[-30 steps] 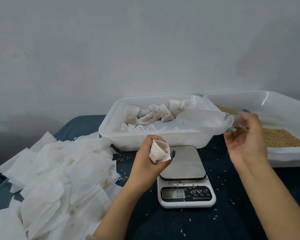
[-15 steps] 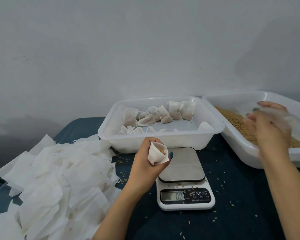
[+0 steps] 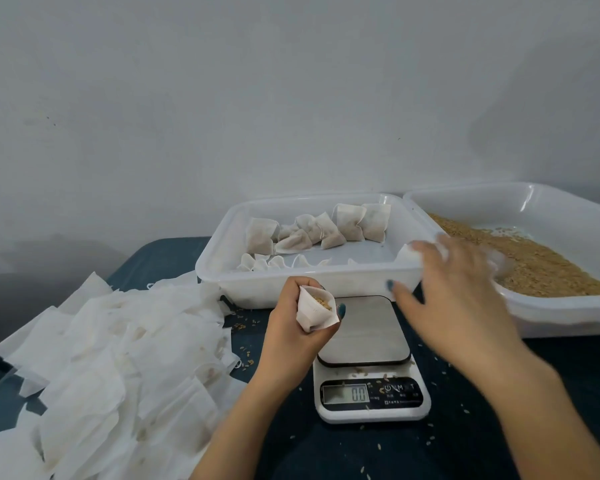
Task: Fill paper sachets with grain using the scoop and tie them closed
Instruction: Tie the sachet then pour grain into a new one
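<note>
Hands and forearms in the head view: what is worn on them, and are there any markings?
Nothing is worn. The left forearm and right forearm are bare, with no sleeve, watch, bracelet or ring in view. The left hand has a teal-painted thumbnail. The right hand, motion-blurred, shows the same teal polish on one nail.

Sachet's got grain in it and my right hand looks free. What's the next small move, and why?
Probably bring the right hand across to the mouth of the sachet and start closing it. The left hand grips the sachet upright with its mouth open and grain showing at the top, while the right hand, blurred, appears open and empty near the scale.
</note>
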